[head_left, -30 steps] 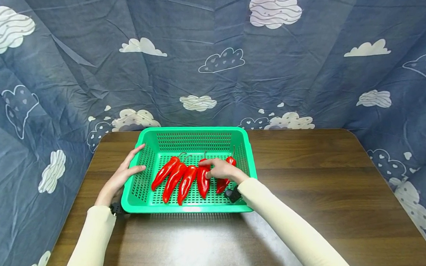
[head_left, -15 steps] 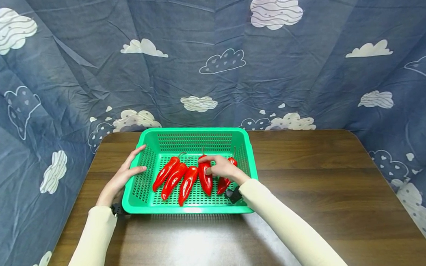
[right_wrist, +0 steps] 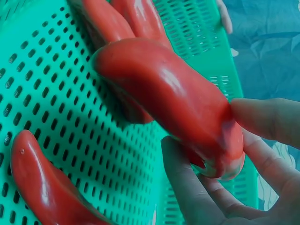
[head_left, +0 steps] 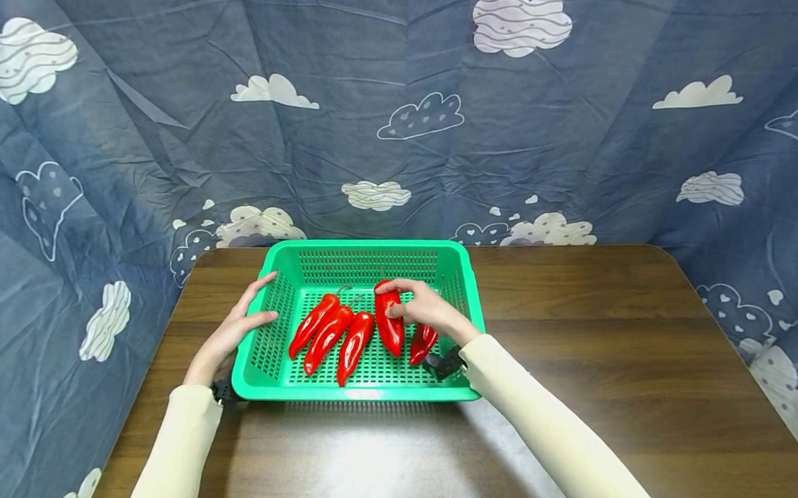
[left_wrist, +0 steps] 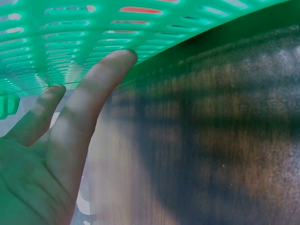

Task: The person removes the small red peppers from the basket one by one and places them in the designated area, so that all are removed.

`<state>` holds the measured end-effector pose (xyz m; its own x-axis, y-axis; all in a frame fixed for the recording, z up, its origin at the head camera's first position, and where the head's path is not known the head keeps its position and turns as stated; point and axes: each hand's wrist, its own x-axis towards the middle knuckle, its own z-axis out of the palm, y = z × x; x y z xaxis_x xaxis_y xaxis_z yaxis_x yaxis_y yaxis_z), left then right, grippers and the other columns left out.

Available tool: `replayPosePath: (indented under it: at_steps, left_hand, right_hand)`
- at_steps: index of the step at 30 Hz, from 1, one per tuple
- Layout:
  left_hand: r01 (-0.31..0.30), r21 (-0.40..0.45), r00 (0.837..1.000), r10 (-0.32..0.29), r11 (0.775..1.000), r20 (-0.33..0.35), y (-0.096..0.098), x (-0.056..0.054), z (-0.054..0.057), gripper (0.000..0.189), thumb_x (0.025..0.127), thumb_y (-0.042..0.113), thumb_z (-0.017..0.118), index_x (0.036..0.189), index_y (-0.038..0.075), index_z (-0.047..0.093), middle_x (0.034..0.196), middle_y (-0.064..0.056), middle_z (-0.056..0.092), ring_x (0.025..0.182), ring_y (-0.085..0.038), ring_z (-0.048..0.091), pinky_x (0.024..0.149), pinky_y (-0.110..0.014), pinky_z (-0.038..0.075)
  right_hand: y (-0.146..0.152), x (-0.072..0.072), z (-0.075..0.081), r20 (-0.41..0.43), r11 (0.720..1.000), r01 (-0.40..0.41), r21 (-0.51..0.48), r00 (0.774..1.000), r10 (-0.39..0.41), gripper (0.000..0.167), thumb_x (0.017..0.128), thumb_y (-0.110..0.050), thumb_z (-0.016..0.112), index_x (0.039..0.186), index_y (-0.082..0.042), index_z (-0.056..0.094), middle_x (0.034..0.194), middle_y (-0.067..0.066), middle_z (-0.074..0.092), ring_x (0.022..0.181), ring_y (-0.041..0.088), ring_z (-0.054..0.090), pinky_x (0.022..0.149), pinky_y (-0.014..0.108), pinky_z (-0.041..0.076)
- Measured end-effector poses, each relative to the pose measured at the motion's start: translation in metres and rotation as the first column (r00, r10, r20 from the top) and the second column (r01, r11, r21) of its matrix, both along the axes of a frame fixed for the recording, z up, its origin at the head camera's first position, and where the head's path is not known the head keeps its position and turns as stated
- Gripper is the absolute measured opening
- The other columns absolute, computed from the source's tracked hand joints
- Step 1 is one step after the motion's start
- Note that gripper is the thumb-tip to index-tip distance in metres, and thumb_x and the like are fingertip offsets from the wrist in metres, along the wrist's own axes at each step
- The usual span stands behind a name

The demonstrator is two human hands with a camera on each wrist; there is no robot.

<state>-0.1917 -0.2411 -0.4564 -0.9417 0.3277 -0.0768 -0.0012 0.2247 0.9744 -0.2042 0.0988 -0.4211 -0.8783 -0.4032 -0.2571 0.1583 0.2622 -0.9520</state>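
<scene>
The right hand [head_left: 426,308] pinches a red pepper [head_left: 391,333] in a green basket [head_left: 380,396]. The left hand [head_left: 229,332], fingers straight, touches the basket's left edge.

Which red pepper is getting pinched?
The fourth pepper from the left in the head view: the right grip pinches it, while the other four peppers just lie in the basket.

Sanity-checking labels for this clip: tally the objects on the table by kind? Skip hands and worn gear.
Green basket: 1
Red peppers: 5 (4 lying in the basket, 1 held by the right hand)
Total: 6
</scene>
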Motion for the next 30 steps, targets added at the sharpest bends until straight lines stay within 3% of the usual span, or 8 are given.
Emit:
replayPosePath:
  at_steps: [8, 15, 30]
  left_hand:
    - [0.013, -0.024, 1.000, -0.014, 1.000, -0.025, -0.001, -0.001, -0.002, 0.069, 0.095, 0.012, 0.054, 0.154, 0.017, 0.017, 0.159, -0.006, -0.001, 0.142, -0.032, -0.004, 0.104, -0.064, 0.010]
    - [0.013, -0.020, 1.000, -0.013, 1.000, -0.021, -0.001, -0.001, -0.001, 0.069, 0.095, 0.011, 0.054, 0.154, 0.018, 0.017, 0.159, -0.006, 0.000, 0.142, -0.031, -0.003, 0.104, -0.064, 0.009]
    - [0.005, -0.014, 1.000, -0.005, 1.000, -0.013, -0.001, 0.000, -0.001, 0.069, 0.095, 0.012, 0.053, 0.154, 0.017, 0.017, 0.159, -0.006, 0.000, 0.142, -0.032, -0.002, 0.104, -0.063, 0.011]
  right_hand:
    - [0.008, -0.001, 0.004, -0.020, 1.000, -0.012, -0.023, 1.000, 0.012, 0.042, 0.085, 0.006, 0.060, 0.126, -0.001, 0.059, 0.124, 0.018, 0.052, 0.084, 0.022, 0.059, 0.073, 0.034, 0.053]
    - [0.018, 0.000, 0.009, -0.056, 0.998, -0.015, -0.058, 0.998, 0.012, 0.042, 0.085, 0.005, 0.059, 0.127, -0.001, 0.058, 0.123, 0.018, 0.052, 0.086, 0.025, 0.059, 0.077, 0.043, 0.052]
    - [0.043, 0.004, 0.023, -0.083, 0.998, 0.010, -0.064, 0.996, -0.015, 0.053, 0.085, 0.002, 0.061, 0.136, -0.008, 0.050, 0.126, 0.021, 0.045, 0.095, 0.030, 0.057, 0.073, 0.036, 0.052]
